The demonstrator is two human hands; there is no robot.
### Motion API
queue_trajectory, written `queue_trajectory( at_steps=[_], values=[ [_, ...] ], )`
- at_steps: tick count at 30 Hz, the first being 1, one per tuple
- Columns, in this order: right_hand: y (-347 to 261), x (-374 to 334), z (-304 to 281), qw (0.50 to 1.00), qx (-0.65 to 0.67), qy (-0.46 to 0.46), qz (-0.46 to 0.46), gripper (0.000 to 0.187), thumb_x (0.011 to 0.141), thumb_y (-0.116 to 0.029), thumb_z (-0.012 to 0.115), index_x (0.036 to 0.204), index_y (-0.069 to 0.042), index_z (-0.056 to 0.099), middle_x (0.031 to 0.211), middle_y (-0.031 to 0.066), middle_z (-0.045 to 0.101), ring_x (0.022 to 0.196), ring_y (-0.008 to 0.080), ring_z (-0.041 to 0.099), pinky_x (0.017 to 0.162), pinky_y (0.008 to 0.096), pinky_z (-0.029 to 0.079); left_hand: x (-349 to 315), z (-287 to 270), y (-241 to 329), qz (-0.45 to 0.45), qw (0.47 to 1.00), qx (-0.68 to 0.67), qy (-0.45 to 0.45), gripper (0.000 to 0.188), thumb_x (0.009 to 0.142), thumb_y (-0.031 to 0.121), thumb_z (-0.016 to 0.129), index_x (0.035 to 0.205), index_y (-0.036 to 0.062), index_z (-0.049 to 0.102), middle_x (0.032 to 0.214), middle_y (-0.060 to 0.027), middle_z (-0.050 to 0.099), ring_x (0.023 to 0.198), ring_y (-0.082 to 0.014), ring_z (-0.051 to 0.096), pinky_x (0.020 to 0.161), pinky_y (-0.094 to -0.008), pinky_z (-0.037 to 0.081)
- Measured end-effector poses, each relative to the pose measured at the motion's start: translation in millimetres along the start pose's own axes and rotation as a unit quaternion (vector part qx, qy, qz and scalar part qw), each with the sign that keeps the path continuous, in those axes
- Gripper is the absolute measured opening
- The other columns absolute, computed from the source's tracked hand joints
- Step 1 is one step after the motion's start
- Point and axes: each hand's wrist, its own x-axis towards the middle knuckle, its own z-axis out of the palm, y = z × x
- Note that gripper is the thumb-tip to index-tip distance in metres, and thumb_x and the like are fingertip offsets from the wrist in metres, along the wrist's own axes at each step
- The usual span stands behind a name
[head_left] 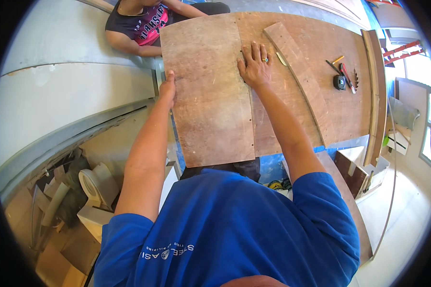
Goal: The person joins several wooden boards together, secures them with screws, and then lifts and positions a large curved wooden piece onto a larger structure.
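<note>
A rectangular plywood panel lies in front of me on a larger plywood sheet, overhanging its left side. My left hand is closed around the panel's left edge, thumb on top and fingers hidden beneath. Flat on the wood, my right hand spreads its fingers across the seam at the panel's right edge. A ring is on one finger. To its right, a long narrow plywood strip lies at a slant, with a small pale sliver beside it. Small dark holes dot the panel's right edge.
A black tape measure, a red-handled tool and a yellow pencil lie on the sheet's right part. Another person sits at the far left. A toilet and scrap stand lower left. A red ladder is far right.
</note>
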Motion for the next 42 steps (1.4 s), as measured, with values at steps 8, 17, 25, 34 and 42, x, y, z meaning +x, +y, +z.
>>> queue_trajectory(
  at_steps=[8,17,25,34,42],
  values=[
    [1,1,0,1.0,-0.001,0.015,-0.005,0.055,0.099,-0.048,0.052,0.146,-0.02,0.057,0.162,0.0137,0.041,0.151,0.0398,0.031,0.119,0.0584,0.023,11,-3,-6,0.004,0.999,-0.012,-0.047,0.099,0.096,0.075,0.05,0.146,-0.0108,0.045,0.144,-0.0261,0.057,0.128,-0.0356,0.059,0.108,-0.0479,0.046],
    [1,1,-2,1.0,-0.01,-0.003,0.001,0.056,0.099,-0.047,0.052,0.148,-0.02,0.055,0.163,0.0134,0.038,0.152,0.039,0.029,0.121,0.0567,0.02,9,0,-5,0.013,1.0,0.022,0.008,0.097,0.097,0.071,0.053,0.143,-0.0135,0.047,0.145,-0.0276,0.055,0.133,-0.0363,0.054,0.109,-0.0446,0.043],
    [-3,2,-6,1.0,-0.002,-0.004,0.01,0.057,0.099,-0.047,0.053,0.148,-0.02,0.055,0.162,0.0135,0.041,0.151,0.0389,0.031,0.12,0.056,0.021,1,-2,1,0.022,0.999,0.031,-0.013,0.104,0.095,0.076,0.05,0.145,-0.015,0.044,0.149,-0.0287,0.051,0.138,-0.0363,0.05,0.112,-0.0455,0.041],
    [1,2,-2,1.0,0.004,0.006,0.007,0.055,0.096,-0.047,0.056,0.139,-0.014,0.06,0.162,0.013,0.04,0.151,0.0377,0.03,0.119,0.0574,0.023,-9,0,3,0.02,0.999,0.032,0.002,0.099,0.096,0.075,0.049,0.141,-0.0125,0.05,0.139,-0.027,0.059,0.128,-0.0358,0.058,0.106,-0.0459,0.046],
    [-1,2,-16,0.999,0.033,-0.019,0.007,0.068,0.091,-0.057,0.063,0.137,-0.006,0.058,0.161,0.0149,0.04,0.152,0.0376,0.029,0.12,0.0547,0.02,12,-1,-14,0.052,0.997,0.048,0.036,0.09,0.1,0.074,0.041,0.137,-0.0064,0.057,0.133,-0.0252,0.063,0.123,-0.038,0.06,0.104,-0.0456,0.047]
  ],
)
